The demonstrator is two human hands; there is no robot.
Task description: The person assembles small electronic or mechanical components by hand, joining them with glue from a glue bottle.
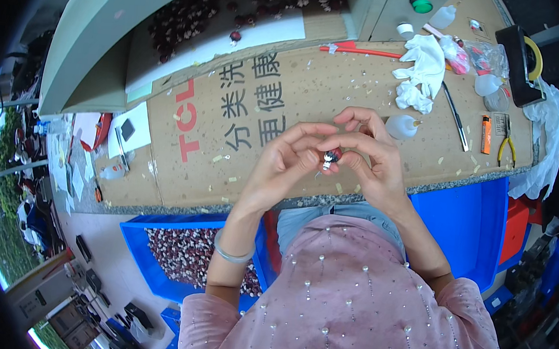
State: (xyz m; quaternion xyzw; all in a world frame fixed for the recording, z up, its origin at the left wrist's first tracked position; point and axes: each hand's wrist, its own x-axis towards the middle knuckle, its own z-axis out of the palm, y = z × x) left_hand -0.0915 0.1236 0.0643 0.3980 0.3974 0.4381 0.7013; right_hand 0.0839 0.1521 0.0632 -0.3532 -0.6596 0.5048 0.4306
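Note:
A tiny figurine (pixel 331 156) with a dark red and black head and a white body is pinched between my two hands, just above the near edge of the cardboard-covered bench. My left hand (pixel 287 162) has its thumb and fingertips closed on the figurine's left side. From the other side, my right hand (pixel 375 157) holds it with thumb and bent forefinger, while its other fingers curl above. The fingers partly cover the figurine, so its finer details are hidden.
Printed cardboard (pixel 179 179) covers the bench. A grey hooded booth (pixel 98 39) holds many similar small pieces; a blue bin (pixel 137 242) at lower left holds more. At right are a squeeze bottle (pixel 402 127), white glove (pixel 422 61), pen (pixel 455 117), orange box (pixel 486 135), pliers (pixel 508 146) and tape dispenser (pixel 519 66).

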